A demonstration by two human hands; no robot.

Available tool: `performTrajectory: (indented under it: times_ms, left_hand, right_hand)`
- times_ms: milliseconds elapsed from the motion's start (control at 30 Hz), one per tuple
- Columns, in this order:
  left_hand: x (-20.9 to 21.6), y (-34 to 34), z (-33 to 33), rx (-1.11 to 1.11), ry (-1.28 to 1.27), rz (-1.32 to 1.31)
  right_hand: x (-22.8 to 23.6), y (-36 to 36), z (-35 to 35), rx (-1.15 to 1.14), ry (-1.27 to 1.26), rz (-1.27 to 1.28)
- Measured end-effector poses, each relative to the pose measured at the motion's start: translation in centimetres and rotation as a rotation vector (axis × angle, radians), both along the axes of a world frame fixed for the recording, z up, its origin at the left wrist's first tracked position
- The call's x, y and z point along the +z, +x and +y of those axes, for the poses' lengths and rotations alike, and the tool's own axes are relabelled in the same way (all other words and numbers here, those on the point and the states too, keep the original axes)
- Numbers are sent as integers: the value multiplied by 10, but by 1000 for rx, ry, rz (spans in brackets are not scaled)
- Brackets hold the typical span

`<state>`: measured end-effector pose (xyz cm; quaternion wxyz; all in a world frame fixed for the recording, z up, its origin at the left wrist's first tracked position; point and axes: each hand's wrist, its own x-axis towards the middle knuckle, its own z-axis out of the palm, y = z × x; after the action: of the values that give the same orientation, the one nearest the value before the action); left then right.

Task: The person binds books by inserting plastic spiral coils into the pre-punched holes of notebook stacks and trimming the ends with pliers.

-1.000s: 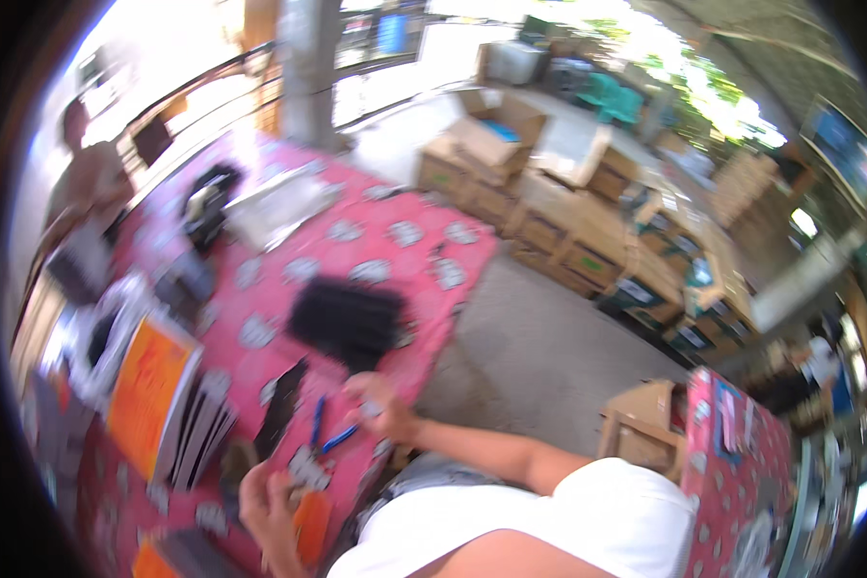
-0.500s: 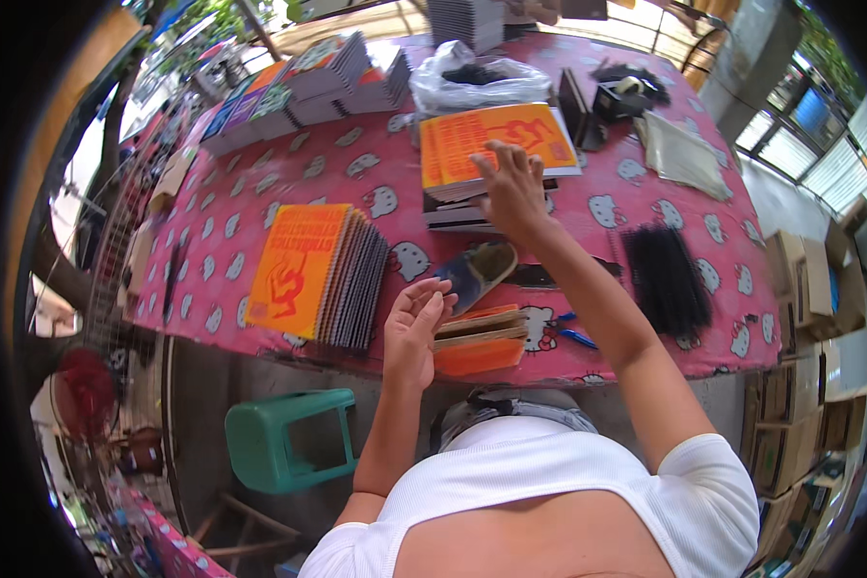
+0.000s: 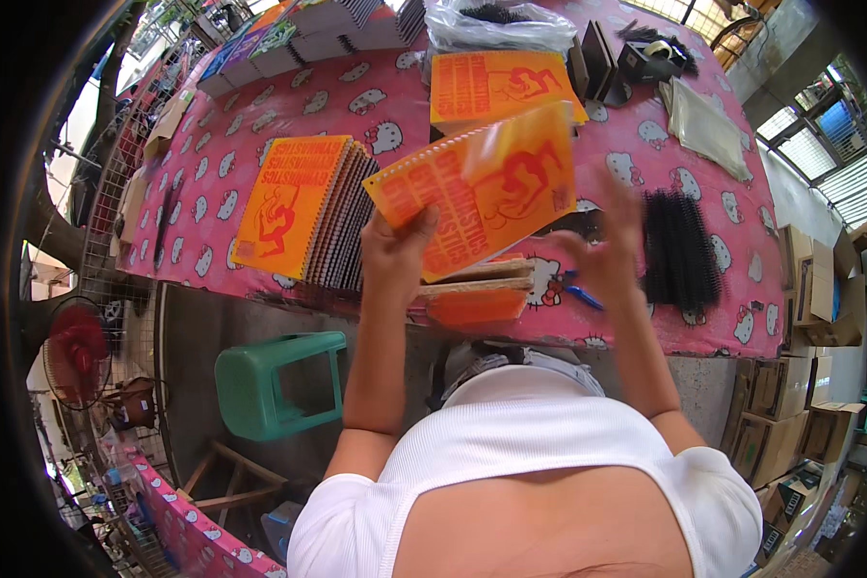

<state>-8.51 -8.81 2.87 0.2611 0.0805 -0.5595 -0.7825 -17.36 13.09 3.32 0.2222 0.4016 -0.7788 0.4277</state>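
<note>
An orange booklet point(image 3: 491, 188) with red print and a row of small holes along one edge is held tilted above the table. My left hand point(image 3: 395, 252) pinches its lower left part, thumb on the cover. To the right of the booklet, my right hand point(image 3: 602, 241) is blurred by motion, fingers apart and nothing in them. Behind the held booklet lies a pile of matching orange booklets point(image 3: 496, 82), partly covered by it. On the left stands a stack of coil-bound orange notebooks point(image 3: 294, 207). Below the booklet, near the table edge, are boards with an orange piece point(image 3: 477, 299).
Black plastic coils point(image 3: 679, 249) lie at the right, with a blue-handled tool point(image 3: 583, 294) nearer me. Farther back are a plastic bag point(image 3: 496, 29), a tape dispenser point(image 3: 653, 60), clear plastic sleeves point(image 3: 708, 125) and stacked books point(image 3: 308, 43). A green stool point(image 3: 279, 385) stands below the table.
My right hand has come back from the booklet pile. One orange booklet is now off the pile and in my left hand, which was empty before. The view has shifted.
</note>
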Motion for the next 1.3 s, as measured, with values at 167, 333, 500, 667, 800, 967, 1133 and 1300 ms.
performTrajectory:
  times_ms: [167,333,500,667,800,967,1133,1300]
  left_hand:
    - [43,30,2,-159,-634,14]
    - [26,41,1,-3,-726,129]
    - [-38,55,14,191,-437,-128]
    - [-79,71,42,248,-325,-288]
    - [-71,69,34,277,-282,-225]
    - [-14,51,67,585,-1152,-193]
    - [-9,19,104,332,-1577,-275]
    - [-19,13,99,75,-1233,-162]
  right_hand:
    - [-42,-2,33,172,-173,-603]
    - [-72,24,32,146,-124,-621]
    - [-129,32,35,223,113,-760]
    - [-100,67,23,336,-36,-555]
    - [-112,23,59,348,187,-522]
    - [-112,-112,104,-611,559,-227]
    - [-76,-94,85,-213,297,-361]
    - [-26,-3,62,360,14,-636]
